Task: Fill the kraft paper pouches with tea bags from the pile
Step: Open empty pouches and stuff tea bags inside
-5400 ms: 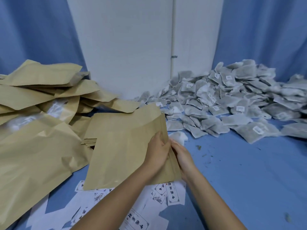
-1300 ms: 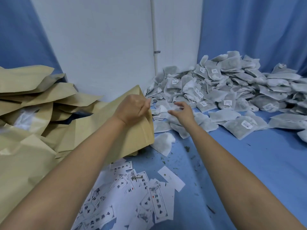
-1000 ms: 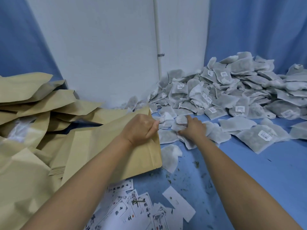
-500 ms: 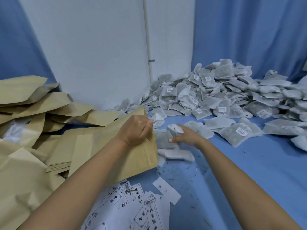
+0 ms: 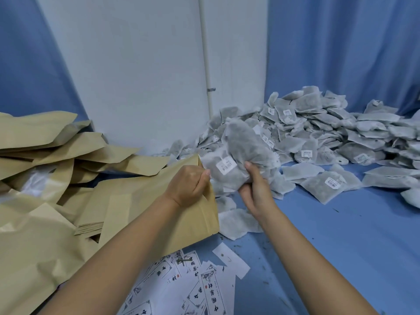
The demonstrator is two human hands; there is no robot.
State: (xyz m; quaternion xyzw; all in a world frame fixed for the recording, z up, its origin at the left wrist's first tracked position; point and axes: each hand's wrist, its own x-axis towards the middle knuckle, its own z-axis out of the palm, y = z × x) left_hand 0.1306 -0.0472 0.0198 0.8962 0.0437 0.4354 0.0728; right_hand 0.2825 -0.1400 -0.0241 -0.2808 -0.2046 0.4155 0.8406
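Observation:
My left hand (image 5: 189, 184) pinches the upper edge of a kraft paper pouch (image 5: 145, 212) that leans tilted over the pouch stack. My right hand (image 5: 255, 189) grips a bunch of grey mesh tea bags (image 5: 241, 155) with white labels, lifted right beside the pouch's mouth. The big pile of tea bags (image 5: 329, 137) lies behind and to the right on the blue surface. A few loose tea bags (image 5: 236, 221) lie flat under my right wrist.
A heap of kraft pouches (image 5: 45, 155) fills the left side, and a flat stack (image 5: 88, 226) lies under the held pouch. Printed white labels (image 5: 188, 287) are scattered at the front. A white wall and blue curtains close off the back.
My right hand has closed on a bunch of tea bags at the pile's edge and raised it up next to the pouch opening. My left hand keeps hold of the pouch edge.

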